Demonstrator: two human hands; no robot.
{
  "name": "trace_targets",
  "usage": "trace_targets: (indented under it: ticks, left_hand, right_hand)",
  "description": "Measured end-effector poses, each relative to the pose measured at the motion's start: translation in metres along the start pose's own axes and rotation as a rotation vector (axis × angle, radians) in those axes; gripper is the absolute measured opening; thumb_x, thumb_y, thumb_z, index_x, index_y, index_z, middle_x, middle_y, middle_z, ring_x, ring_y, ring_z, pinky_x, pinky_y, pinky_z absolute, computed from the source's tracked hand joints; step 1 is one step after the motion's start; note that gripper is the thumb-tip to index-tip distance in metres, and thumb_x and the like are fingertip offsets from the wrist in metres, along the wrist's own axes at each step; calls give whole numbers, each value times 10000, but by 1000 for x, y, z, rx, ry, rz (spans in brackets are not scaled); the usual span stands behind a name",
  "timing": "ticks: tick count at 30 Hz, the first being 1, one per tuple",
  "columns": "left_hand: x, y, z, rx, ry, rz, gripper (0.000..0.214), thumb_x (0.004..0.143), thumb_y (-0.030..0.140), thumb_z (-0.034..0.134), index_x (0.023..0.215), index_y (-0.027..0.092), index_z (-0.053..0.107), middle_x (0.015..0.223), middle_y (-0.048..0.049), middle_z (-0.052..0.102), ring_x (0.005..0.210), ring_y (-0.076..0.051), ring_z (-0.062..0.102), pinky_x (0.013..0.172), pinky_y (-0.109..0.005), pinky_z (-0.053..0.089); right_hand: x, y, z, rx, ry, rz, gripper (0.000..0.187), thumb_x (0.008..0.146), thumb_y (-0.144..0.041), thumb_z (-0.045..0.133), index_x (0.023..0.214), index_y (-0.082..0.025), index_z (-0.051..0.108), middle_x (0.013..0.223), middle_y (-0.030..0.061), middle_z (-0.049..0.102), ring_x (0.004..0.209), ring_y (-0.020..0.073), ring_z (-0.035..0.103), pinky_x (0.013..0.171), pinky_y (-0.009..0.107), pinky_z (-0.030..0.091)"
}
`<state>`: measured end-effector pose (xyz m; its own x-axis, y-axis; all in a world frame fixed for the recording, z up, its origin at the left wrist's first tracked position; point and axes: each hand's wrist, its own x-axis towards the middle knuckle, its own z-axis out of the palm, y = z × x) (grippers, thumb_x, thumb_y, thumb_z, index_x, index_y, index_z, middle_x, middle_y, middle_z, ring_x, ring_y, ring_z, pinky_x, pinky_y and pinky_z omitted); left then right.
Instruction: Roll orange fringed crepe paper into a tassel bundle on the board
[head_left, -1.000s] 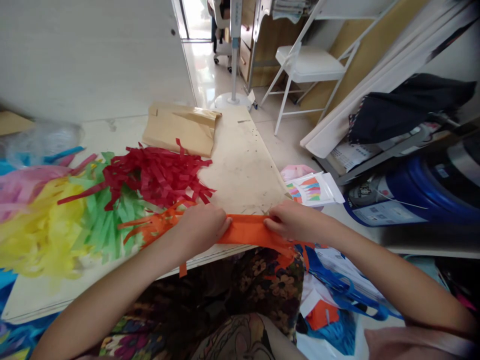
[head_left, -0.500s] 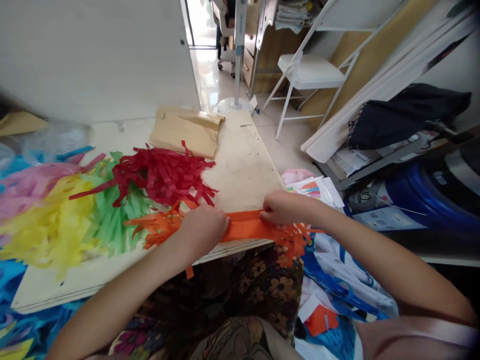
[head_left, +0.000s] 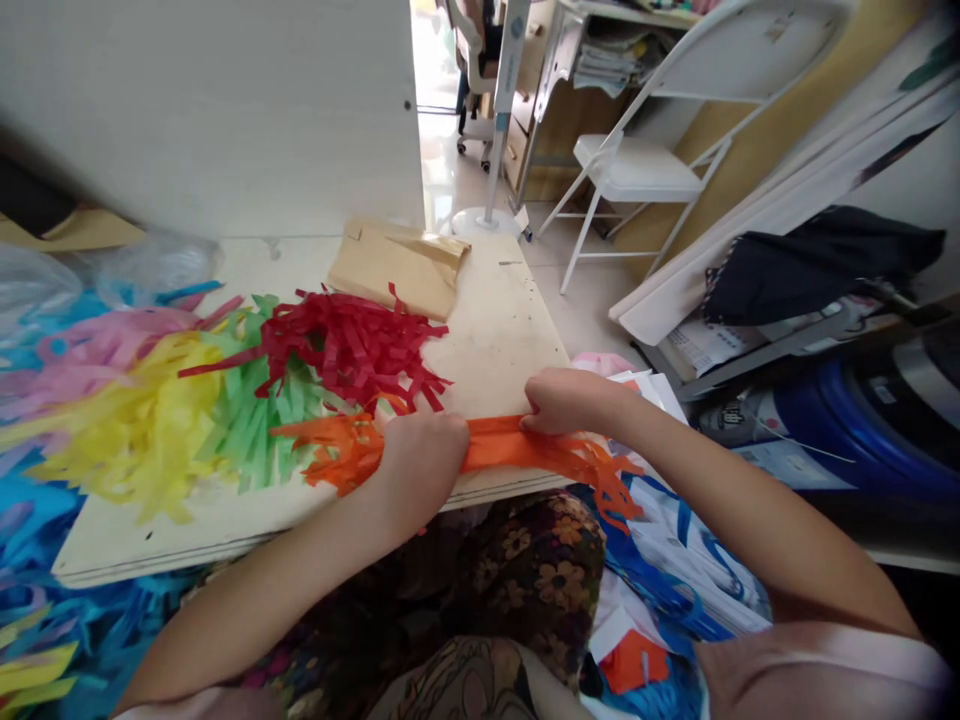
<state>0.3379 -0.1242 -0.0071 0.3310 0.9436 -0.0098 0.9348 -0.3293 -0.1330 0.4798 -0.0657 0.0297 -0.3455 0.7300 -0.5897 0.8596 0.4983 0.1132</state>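
An orange tissue-paper tassel (head_left: 495,443) stretches between my two hands along the near edge of the pale board (head_left: 491,350). Fringed strips hang out past both hands. My left hand (head_left: 426,460) is closed around its left part, and my right hand (head_left: 566,402) pinches the upper edge of its right part. Just beyond my left hand lies a heap of dark red tassel strips (head_left: 352,345). Further left are green (head_left: 262,440), yellow (head_left: 161,400) and pink tassels (head_left: 112,350) spread side by side.
A brown paper envelope (head_left: 397,265) lies at the back of the board. Blue strips (head_left: 112,590) pile up below left. White and blue packages (head_left: 697,560) sit low on the right, near a blue barrel (head_left: 832,410). A white folding chair (head_left: 645,165) stands behind.
The camera view has shifted, so the board and tassels appear further right. Both hands keep hold of the orange tassel, whose middle looks narrower and more bunched between them.
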Motion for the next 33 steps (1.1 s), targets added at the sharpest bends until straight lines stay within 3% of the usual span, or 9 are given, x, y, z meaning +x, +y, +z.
trace_targets:
  ticks: [4,7,9,13,20,26,33]
  left_hand:
    - [2,3,-3,44,230,56,209,727,79,364,706,108,570,598,-96,561,563,-232,546,479,-318,369]
    - [7,0,1,55,408,296,212,730,83,385,646,141,570,647,-57,572,672,-209,538,674,-373,367]
    - [10,-4,5,36,437,442,205,723,87,416,599,149,567,593,-24,558,663,-182,529,730,-362,342]
    - [9,-12,10,20,315,544,172,701,93,474,560,141,561,549,-7,551,637,-164,524,747,-333,318]
    - [-2,-17,0,-37,61,500,216,769,285,439,723,147,599,728,-47,596,722,-181,533,778,-335,300]
    - [-3,-17,-1,-26,29,509,373,684,467,496,813,129,586,778,-80,589,741,-210,534,801,-364,290]
    - [-14,-19,2,-61,46,527,257,776,362,402,944,232,546,855,-70,580,806,-208,533,799,-409,295]
  right_hand:
    - [-8,-20,-2,-103,131,118,203,698,-177,503,843,-91,615,808,149,621,753,233,580,533,262,396]
    - [-10,-36,4,-157,278,115,204,725,-79,428,846,-71,593,848,160,600,812,239,559,590,285,403]
    - [-9,-42,10,-173,330,27,193,728,-56,414,818,-72,584,823,147,599,806,226,557,621,287,402]
    - [-10,-43,23,-157,314,-71,163,720,-35,431,788,-83,571,750,112,602,737,189,570,596,250,403]
    - [-26,-29,39,-156,343,-147,164,679,7,447,739,-98,558,706,89,578,656,176,561,525,238,364]
    - [-33,-26,53,-149,505,-216,163,761,-133,380,743,-114,541,711,85,558,647,163,517,558,257,336]
    - [-43,-31,69,-121,573,-212,268,775,-298,397,999,-192,499,869,121,539,758,192,490,662,313,332]
